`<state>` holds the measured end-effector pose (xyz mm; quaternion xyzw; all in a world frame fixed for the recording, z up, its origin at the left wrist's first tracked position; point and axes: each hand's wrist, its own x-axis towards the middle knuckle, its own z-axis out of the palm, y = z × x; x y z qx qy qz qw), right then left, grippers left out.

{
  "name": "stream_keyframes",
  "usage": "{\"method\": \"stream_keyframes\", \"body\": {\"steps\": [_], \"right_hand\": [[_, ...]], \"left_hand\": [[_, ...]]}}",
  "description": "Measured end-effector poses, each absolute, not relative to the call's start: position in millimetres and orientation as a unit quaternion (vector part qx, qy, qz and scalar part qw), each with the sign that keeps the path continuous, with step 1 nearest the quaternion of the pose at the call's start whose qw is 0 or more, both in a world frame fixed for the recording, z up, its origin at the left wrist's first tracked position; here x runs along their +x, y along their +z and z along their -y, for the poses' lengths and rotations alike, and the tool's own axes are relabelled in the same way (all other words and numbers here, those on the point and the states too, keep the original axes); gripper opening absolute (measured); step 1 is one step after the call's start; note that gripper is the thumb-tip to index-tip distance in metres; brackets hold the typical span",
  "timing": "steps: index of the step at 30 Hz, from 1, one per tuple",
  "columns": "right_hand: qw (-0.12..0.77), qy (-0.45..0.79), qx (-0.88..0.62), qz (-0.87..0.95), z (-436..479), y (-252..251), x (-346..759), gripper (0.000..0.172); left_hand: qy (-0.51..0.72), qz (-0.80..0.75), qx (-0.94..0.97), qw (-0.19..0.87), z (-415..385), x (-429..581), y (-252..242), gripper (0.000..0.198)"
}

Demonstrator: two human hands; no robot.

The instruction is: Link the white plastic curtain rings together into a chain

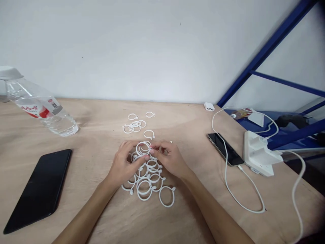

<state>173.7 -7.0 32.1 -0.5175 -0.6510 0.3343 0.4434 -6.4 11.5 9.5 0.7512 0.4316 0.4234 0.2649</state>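
Clearly light, springy white plastic curtain rings (144, 200), heaped near the middle of the plywood tabletop (96, 203), slim and best taken by the rim; left hand (125, 164) and right hand (169, 161) curved over the heap, fingertips (152, 146) pressed together, seemingly pinching one ring.

The person's left hand (125, 164) and right hand (169, 160) meet over a white plastic ring (143, 148), fingertips on it, above a heap of matching rings (144, 196). A smaller cluster of rings (133, 127) lies just beyond on the plywood counter (177, 122). A black phone (38, 191) sits to the left, a water bottle (42, 108) lies past it, and another phone (224, 149) rests right.
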Motion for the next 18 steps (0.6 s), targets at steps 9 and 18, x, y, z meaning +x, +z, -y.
{"method": "stream_keyframes", "body": {"steps": [9,18], "right_hand": [[0.436,0.388,-0.514,0.629,6.8,24.7,173.5,0.019],[0.445,0.361,-0.505,0.645,7.1,20.7,172.2,0.017]], "left_hand": [[0.422,-0.403,0.768,0.262,-10.9,-6.8,12.1,0.030],[0.420,-0.408,0.759,0.285,-10.6,-7.5,8.3,0.027]]}}
